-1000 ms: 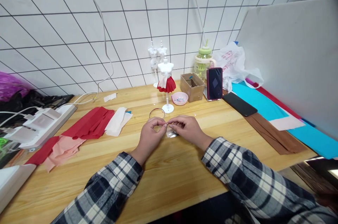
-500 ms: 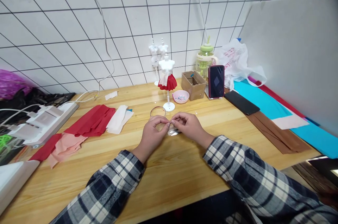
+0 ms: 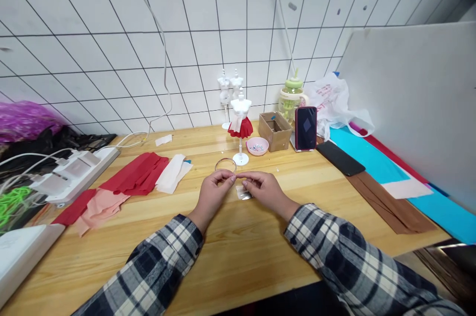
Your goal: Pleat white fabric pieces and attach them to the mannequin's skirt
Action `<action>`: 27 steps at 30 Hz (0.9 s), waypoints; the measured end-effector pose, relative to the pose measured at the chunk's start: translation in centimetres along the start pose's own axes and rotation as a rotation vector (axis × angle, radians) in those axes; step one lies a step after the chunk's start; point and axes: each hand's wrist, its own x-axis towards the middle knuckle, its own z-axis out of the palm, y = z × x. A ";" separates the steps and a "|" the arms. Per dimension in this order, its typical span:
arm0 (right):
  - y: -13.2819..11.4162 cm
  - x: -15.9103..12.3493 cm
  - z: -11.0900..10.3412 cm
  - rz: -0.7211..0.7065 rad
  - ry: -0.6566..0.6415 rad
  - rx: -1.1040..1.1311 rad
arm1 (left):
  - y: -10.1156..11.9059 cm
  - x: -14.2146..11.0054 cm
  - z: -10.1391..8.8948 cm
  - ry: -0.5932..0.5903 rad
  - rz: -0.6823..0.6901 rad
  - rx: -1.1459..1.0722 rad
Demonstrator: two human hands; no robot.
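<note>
My left hand [image 3: 216, 193] is closed in a pinch, thumb against forefinger. What sits between those tips is too small to make out. My right hand [image 3: 267, 191] meets it, forefinger reaching to the left fingertips and thumb bent just below; anything it grips is hidden. A thin, shiny ring-shaped loop [image 3: 225, 158] stands behind my left fingers; whether they touch it I cannot tell. Beneath my right fingertips lies a small silvery packet [image 3: 243, 193]. Beyond the hands, a white mini dress form [image 3: 241, 104] wears a red pleated skirt [image 3: 241, 128] with a pale strip at its front.
A pink bowl of small beads [image 3: 257, 146], a cardboard box [image 3: 275, 132] and a propped phone [image 3: 305, 128] stand behind. Red cloth [image 3: 136, 173] and white cloth [image 3: 174, 174] lie left, near a power strip [image 3: 85, 177]. Brown cloth [image 3: 390, 202] lies right.
The view has tilted up, so the scene sits lower. My right forefinger has straightened toward the left fingertips, and its thumb has drawn back slightly. More of the silvery packet shows.
</note>
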 end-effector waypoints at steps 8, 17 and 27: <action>-0.1 -0.1 -0.1 -0.036 -0.108 -0.120 | -0.5 0.4 -0.1 0.024 -0.074 -0.029; 0.5 0.2 -0.3 -0.002 -0.002 -0.082 | -0.3 0.4 0.2 0.003 0.044 0.125; -0.1 0.4 -0.4 -0.054 0.127 -0.265 | -0.3 0.2 1.1 0.006 0.297 0.377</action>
